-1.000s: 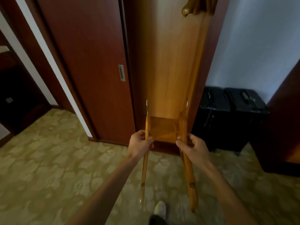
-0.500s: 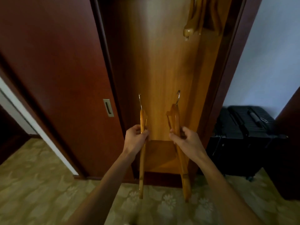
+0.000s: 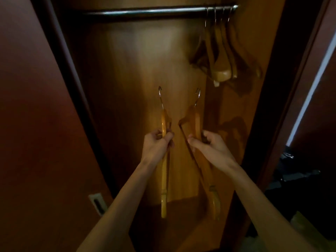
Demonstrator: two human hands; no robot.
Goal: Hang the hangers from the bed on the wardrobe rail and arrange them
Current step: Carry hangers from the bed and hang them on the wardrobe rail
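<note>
At the far left of the wardrobe opening stands the dark red sliding door [image 3: 36,124], its recessed pull [image 3: 97,204] low down near the person's left forearm. Above, the wardrobe rail [image 3: 145,10] runs across the top of the compartment, bare along most of its length.

Below the rail's bare middle, the left hand [image 3: 156,144] is curled round the shoulder of one wooden hanger [image 3: 164,171], held edge-on to the camera with its metal hook [image 3: 160,96] pointing up, well short of the rail. Just beside it, the right hand [image 3: 209,146] grips a second hanger [image 3: 194,124] in the same way, thumb laid across the wood, its hook [image 3: 198,96] likewise raised and not yet on the rail. The two hangers are apart, not touching.

At the rail's right end a group of hung hangers [image 3: 221,51] is bunched close together against the wardrobe's side wall.

The hangers look like stiff, varnished wood: light enough for one hand each, rigid, likely a little slick. Holding near the neck, just under the hook, would probably give the best control for steering the hook over the rail; a grip lower on the arm may let the hanger swing. Each hook seems to need turning square to the rail.
</note>
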